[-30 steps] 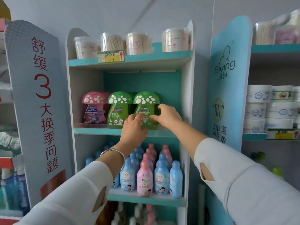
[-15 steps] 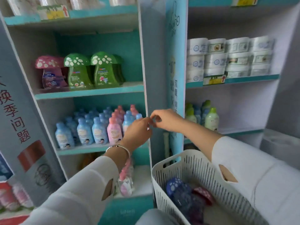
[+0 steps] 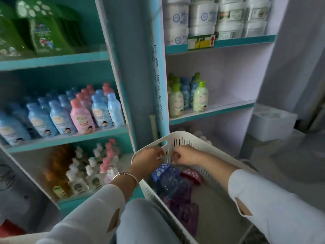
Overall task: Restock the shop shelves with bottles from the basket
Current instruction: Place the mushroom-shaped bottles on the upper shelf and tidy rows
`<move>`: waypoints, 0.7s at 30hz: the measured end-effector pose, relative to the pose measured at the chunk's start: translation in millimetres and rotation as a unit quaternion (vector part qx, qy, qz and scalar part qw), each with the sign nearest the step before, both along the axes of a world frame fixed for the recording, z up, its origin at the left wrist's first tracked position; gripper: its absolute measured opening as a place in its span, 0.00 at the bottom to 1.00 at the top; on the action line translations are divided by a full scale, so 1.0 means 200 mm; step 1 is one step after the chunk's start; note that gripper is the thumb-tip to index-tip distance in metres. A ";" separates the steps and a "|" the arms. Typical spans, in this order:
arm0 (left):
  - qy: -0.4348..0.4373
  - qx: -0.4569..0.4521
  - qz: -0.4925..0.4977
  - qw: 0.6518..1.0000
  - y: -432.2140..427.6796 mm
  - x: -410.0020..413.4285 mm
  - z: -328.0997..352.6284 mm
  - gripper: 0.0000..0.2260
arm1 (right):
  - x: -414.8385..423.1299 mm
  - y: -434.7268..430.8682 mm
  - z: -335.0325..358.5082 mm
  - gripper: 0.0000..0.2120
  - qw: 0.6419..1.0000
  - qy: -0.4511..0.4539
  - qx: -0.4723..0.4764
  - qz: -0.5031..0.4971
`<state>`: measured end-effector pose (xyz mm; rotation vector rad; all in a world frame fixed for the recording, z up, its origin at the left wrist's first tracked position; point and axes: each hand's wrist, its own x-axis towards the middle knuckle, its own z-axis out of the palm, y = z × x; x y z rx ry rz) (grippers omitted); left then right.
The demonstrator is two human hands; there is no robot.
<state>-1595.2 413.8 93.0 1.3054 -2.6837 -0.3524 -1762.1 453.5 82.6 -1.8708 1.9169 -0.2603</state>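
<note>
1. Basket [image 3: 177,136]: white, slotted walls, seen low and right of centre in front of the shelves. Both hands are held over its far end.
2. Left hand [image 3: 149,160]: placed above the basket's far left rim, fingers curled inward, nothing seen in the grasp. A silver bangle [image 3: 125,175] is worn on the wrist, with a white sleeve [image 3: 84,215] behind it.
3. Right hand [image 3: 186,154]: placed just right of the left hand, fingers curled to a narrow gap, no item seen held. Whether the fingertips touch the basket wall cannot be told.
4. Blue bottle [image 3: 164,173]: mushroom-shaped, white-spotted cap, lying in the basket directly under both hands.
5. Red cap [image 3: 191,175]: spotted, seen in the basket just right of the blue bottle.
6. Purple bottles [image 3: 182,208]: lying in the basket, nearer than the blue bottle; blurred, count not clear.
7. Green bottles [image 3: 44,30]: mushroom-shaped, stood on the upper left shelf.
8. Blue and pink bottles [image 3: 79,113]: stood in rows on the middle left shelf.
9. Pump bottles [image 3: 84,175]: stood on the lower left shelf, beside amber ones.
10. White tubs [image 3: 202,16]: stacked on the upper right shelf, above a yellow price tag [image 3: 201,42].
11. Pale green bottles [image 3: 200,95]: grouped at the left of the middle right shelf.
</note>
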 end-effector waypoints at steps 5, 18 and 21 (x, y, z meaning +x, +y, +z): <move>-0.033 -0.027 0.022 0.999 -0.04 0.00 -0.11 0.12 | 0.00 -0.06 -0.32 0.12 0.996 -0.014 0.083 -0.034; -0.059 0.017 0.032 0.998 -0.02 -0.04 -0.21 0.10 | 0.02 -0.18 -0.53 0.22 0.986 -0.021 0.156 -0.061; -0.070 0.013 0.028 0.997 -0.03 -0.04 -0.22 0.09 | 0.01 -0.16 -0.57 0.26 0.987 -0.054 0.137 -0.068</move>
